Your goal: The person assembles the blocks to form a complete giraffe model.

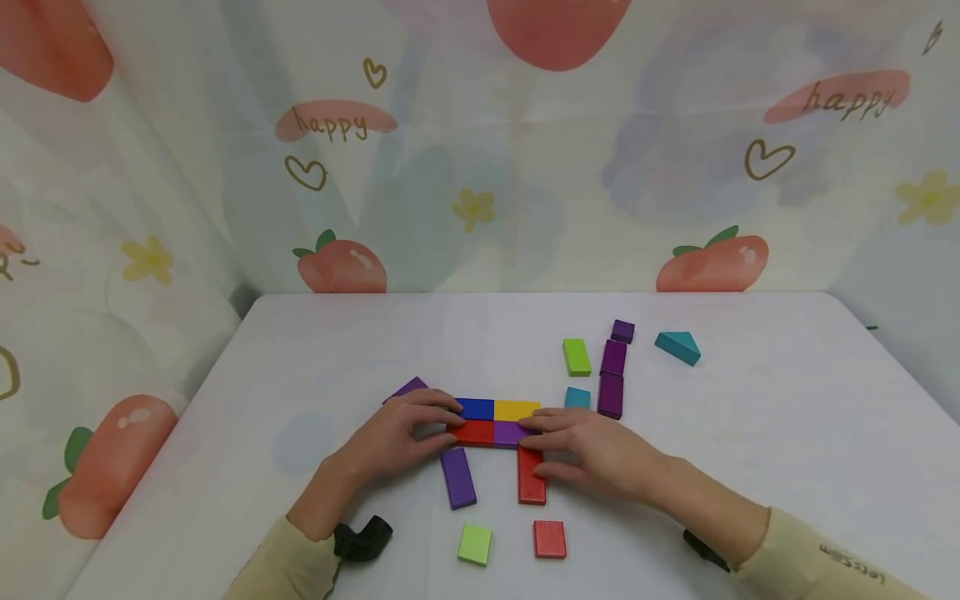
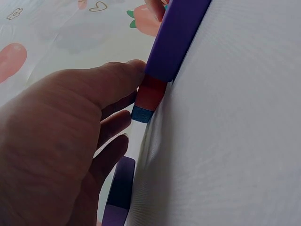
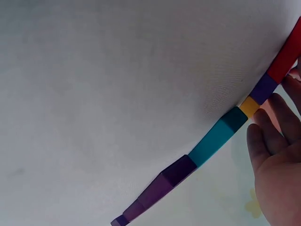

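Note:
Four flat blocks lie together as a rectangle: blue [image 1: 476,408] and yellow [image 1: 516,410] behind, red [image 1: 476,433] and purple [image 1: 508,434] in front. At the left end of this rectangle, my left hand [image 1: 408,429] touches the blue and red blocks with relaxed fingertips. My right hand [image 1: 603,454] rests its fingers along the right end, by the yellow and purple blocks. Its thumb lies at a long red block [image 1: 532,483] that extends toward me. A long purple block [image 1: 458,479] lies below the left hand. Behind that hand, another purple block [image 1: 408,386] is partly hidden.
To the right stand a teal block [image 1: 577,397], a green block [image 1: 577,357], a column of purple blocks [image 1: 611,395] and a teal triangle [image 1: 678,347]. Nearer me lie a light green square [image 1: 475,544] and a red square [image 1: 550,539]. A patterned curtain [image 1: 540,167] hangs behind the table.

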`<state>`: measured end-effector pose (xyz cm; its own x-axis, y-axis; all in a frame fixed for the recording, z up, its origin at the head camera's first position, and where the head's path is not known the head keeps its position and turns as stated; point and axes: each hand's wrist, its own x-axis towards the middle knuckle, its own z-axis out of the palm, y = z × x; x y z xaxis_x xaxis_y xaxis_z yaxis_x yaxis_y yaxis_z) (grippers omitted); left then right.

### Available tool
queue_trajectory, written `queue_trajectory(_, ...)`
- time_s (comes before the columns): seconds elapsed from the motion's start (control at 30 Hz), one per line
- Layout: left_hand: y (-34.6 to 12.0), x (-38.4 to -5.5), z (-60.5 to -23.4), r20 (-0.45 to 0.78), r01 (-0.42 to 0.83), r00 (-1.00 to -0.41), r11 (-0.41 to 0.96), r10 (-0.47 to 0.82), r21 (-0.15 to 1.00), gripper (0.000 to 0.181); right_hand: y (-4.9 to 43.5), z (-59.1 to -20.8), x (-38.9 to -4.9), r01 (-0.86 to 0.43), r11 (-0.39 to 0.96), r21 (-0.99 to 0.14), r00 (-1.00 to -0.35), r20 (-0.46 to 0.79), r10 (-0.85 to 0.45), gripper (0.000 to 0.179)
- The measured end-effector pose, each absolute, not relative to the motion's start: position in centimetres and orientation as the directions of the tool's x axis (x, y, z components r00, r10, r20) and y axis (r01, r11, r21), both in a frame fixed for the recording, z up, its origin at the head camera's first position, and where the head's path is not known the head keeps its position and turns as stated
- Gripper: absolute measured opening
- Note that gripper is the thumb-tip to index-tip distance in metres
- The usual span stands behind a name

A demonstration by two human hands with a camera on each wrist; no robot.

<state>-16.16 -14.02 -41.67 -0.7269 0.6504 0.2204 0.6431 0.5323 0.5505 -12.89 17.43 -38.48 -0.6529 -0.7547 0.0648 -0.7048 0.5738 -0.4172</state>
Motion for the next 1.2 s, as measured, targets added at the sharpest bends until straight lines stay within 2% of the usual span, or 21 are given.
queue_trajectory(0.5,-13.7,-16.1,-41.3,0.258,0.671,-0.709,0.515,0.656,0.534,0.022,17.6,-38.4,-12.9,-0.707,0.604,-0.369,-0.668,0.067,-0.741,0.042)
queue_trajectory(0.8,-14.0,-14.6,-40.6,0.205,0.616,-0.756,0.570,0.622,0.544,0.027,17.5,-38.2,-13.1,-0.708,0.600,-0.372,-0.663,0.057,-0.747,0.042)
queue_trajectory(1.2,-14.4,-10.9,-40.2,0.084,0.542,-0.811,0.688,0.579,0.482,0.046,17.1,-38.4,-13.0,-0.695,0.610,-0.380,-0.669,0.033,-0.743,0.042)
